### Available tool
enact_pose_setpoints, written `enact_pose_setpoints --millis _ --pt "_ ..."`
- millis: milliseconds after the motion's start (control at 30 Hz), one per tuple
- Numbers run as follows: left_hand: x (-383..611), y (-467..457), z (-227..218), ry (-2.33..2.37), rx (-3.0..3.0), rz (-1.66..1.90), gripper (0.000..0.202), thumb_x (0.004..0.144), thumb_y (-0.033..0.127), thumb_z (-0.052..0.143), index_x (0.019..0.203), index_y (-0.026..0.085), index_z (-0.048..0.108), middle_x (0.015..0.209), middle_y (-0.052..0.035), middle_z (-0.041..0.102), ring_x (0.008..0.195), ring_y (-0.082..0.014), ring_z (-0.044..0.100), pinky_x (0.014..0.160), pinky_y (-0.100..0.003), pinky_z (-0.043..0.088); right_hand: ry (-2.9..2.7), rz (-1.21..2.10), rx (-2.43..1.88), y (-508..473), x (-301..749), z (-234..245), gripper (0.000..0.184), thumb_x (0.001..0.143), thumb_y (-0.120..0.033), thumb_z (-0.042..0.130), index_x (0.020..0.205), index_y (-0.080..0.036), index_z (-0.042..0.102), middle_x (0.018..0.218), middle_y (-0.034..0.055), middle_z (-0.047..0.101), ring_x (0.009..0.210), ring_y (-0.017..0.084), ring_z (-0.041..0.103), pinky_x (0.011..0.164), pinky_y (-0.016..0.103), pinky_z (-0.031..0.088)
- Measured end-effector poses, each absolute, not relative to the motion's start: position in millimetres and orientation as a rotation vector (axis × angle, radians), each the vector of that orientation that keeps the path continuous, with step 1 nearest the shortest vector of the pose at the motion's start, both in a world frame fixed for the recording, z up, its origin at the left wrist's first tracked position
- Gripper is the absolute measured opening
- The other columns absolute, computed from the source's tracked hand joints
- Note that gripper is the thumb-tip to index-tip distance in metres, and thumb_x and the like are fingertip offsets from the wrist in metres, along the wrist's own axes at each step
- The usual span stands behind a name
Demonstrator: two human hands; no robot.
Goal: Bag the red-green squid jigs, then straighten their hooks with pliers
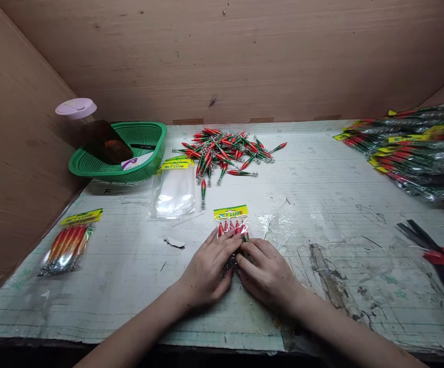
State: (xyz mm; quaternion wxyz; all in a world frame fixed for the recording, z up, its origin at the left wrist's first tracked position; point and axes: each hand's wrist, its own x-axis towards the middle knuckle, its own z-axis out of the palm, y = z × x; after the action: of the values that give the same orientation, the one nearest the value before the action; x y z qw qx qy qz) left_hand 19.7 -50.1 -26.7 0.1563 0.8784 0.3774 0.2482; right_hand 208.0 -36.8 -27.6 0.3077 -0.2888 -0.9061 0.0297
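Clear plastic packet [232, 225] with red-tipped lures [226, 226], its yellow header [230, 211] reading "BCT LURE", lies midway along the surface [313, 174], toward its front edge. Left hand [208, 261] covers it, fingers nearly straight; right hand [266, 271] curls its fingers against it; I cannot tell whether either grips. Near the back-left corner, a green basket [118, 175] holds a card [136, 162].

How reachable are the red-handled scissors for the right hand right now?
Probably yes: only flat, worn table covering shows between the right hand and the scissors. That hand is on the BCT LURE packet, so it'd likely let go first.
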Motion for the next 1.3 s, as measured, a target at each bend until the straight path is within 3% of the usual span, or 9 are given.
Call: enact_pose_setpoints --millis 133,267,367,500,600,767,967,1167,1300 --pt "0 -55 -22 1.037 2.529 0.695 0.067 0.082 0.018 0.051 0.145 0.011 0.027 0.147 -0.0190 0.043 0.141 -0.0283 0.032 0.115 -0.058 0.025 -2.446 0.116 -0.736 -34 232 -14 0.021 0.088 -0.020 0.052 0.105 -0.011 0.061 0.103 0.0149 0.066 0.100 0.026 0.057 0.086 0.046 0.053" --pt "-26 -65 -21 0.997 2.762 0.738 0.057 0.082 0.006 0.047 0.139 0.010 0.042 0.141 -0.0156 0.051 0.142 -0.0284 0.030 0.114 -0.055 0.029 -2.536 -0.043 -0.640 -31 271 0 0.023 0.091 -0.009 0.045 0.107 -0.010 0.062 0.105 0.0141 0.068 0.102 0.026 0.059 0.084 0.042 0.054" --pt "-26 -69 -20 0.766 3.001 0.771 0.042 0.087 0.004 0.047 0.128 0.012 0.054 0.125 -0.0084 0.066 0.131 -0.0213 0.047 0.115 -0.042 0.034 -2.646 -0.135 -0.435 -34 278 1 0.030 0.095 -0.006 0.037 0.105 -0.008 0.065 0.101 0.0114 0.071 0.097 0.024 0.062 0.085 0.040 0.053" --pt "-9 -66 -13 0.537 3.054 0.822 0.027 0.088 0.004 0.050 0.107 0.015 0.065 0.102 -0.0039 0.075 0.100 -0.0152 0.067 0.104 -0.031 0.047 -2.617 0.076 -0.298 -41 263 -9 0.035 0.097 -0.007 0.032 0.097 -0.004 0.067 0.090 0.0122 0.071 0.082 0.020 0.064 0.082 0.035 0.054" --pt "-1 -66 -11 0.655 2.991 0.894 0.019 0.088 0.005 0.051 0.095 0.015 0.065 0.091 -0.0038 0.076 0.090 -0.0155 0.068 0.094 -0.031 0.052 -2.562 0.142 -0.299 -41 257 -14 0.033 0.097 -0.006 0.034 0.092 -0.004 0.067 0.088 0.0139 0.071 0.079 0.020 0.062 0.073 0.034 0.055" --pt "4 -78 -20 1.013 2.669 1.077 0.025 0.094 0.008 0.039 0.086 0.016 0.062 0.079 -0.0005 0.072 0.079 -0.0137 0.061 0.089 -0.033 0.045 -2.501 0.275 -0.369 -43 262 -10 0.030 0.098 -0.007 0.034 0.097 -0.003 0.064 0.092 0.0156 0.071 0.084 0.019 0.059 0.071 0.031 0.056" --pt "12 -97 -21 1.044 2.607 1.078 0.022 0.092 0.005 0.041 0.090 0.015 0.061 0.085 -0.0036 0.072 0.085 -0.0159 0.061 0.088 -0.032 0.041 -2.582 0.192 -0.342 -58 266 -12 0.024 0.094 -0.004 0.040 0.094 -0.006 0.064 0.095 0.0163 0.071 0.082 0.022 0.059 0.070 0.035 0.052" --pt "28 -115 -21 1.421 2.265 1.045 0.019 0.087 0.001 0.046 0.085 0.018 0.054 0.076 -0.0010 0.065 0.074 -0.0149 0.058 0.075 -0.030 0.041 -2.346 0.501 -0.777 -77 264 -25 0.022 0.097 -0.010 0.035 0.106 -0.014 0.055 0.090 0.0093 0.067 0.073 0.018 0.052 0.063 0.033 0.041" --pt "42 -123 -26 1.675 2.060 0.952 0.016 0.090 0.006 0.047 0.083 0.019 0.050 0.074 0.0001 0.060 0.069 -0.0144 0.054 0.068 -0.028 0.041 -2.143 0.622 -1.137 -89 250 -28 0.015 0.094 -0.009 0.044 0.091 -0.020 0.053 0.075 0.0014 0.059 0.070 0.017 0.049 0.065 0.031 0.037"
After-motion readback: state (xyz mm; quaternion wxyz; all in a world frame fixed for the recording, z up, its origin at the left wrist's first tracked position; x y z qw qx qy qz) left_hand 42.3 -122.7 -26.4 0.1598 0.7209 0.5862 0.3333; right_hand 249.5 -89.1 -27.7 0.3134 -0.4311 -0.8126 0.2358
